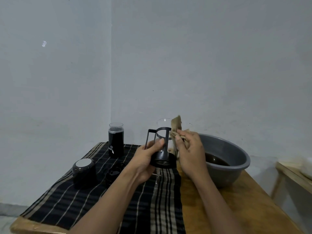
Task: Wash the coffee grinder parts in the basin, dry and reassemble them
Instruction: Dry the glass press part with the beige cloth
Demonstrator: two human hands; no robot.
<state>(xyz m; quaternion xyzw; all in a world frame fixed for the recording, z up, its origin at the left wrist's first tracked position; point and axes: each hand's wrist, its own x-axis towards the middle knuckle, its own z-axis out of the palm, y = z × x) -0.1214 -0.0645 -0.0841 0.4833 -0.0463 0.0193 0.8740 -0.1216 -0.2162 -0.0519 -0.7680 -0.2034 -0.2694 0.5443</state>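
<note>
Held above bench just L of basin: glass beaker in blk frame, long axis near upright, L hand fingers clamped on lower frame, R hand fingers pinching rag vs its R side.

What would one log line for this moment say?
step: drying | left hand: grips clear glass beaker in black plastic frame | right hand: holds beige cloth against it | grey plastic basin: dark water
</note>
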